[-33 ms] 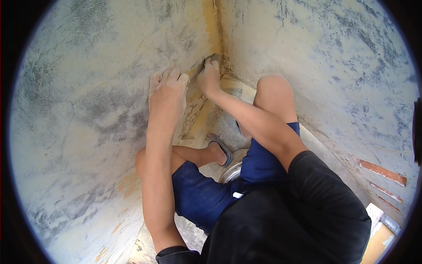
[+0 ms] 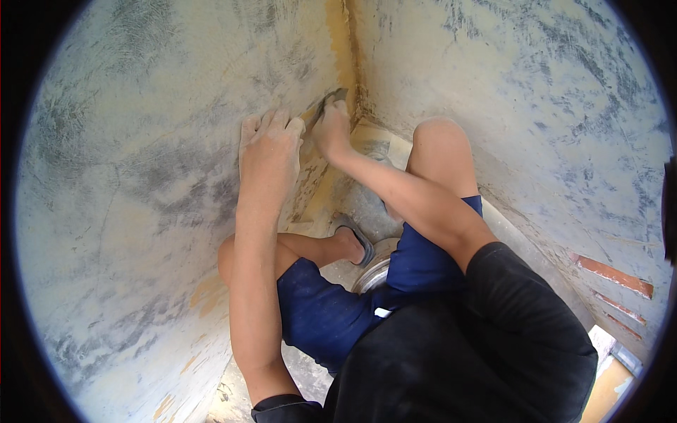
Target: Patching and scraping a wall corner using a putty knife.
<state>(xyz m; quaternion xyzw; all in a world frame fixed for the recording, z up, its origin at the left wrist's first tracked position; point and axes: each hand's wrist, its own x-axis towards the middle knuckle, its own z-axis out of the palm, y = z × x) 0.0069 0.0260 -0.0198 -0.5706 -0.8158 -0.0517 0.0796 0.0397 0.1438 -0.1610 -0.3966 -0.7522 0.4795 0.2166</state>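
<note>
My right hand (image 2: 333,132) is closed on a thin dark-grey flat piece (image 2: 338,94); its exact kind does not show. The piece lies against the left wall (image 2: 141,176), close to the corner (image 2: 345,53) where a yellowish strip runs down. A slight blur covers the fingers of that hand. Dust whitens the fingers of my left hand (image 2: 271,151), which rests on the same wall a little to the left. Its fingers are bent and slightly apart, and nothing shows in them.
The right wall (image 2: 522,92) stands close beside my bent right knee (image 2: 441,144). Between my legs is a round, ridged pale object (image 2: 374,271), partly hidden by my blue shorts. My sandalled foot (image 2: 352,243) rests on the dusty floor. Reddish gouges (image 2: 613,275) mark the right wall low down.
My right hand has shifted slightly left and down, away from the corner, with the dark-grey piece still in it. My left hand stays in place.
</note>
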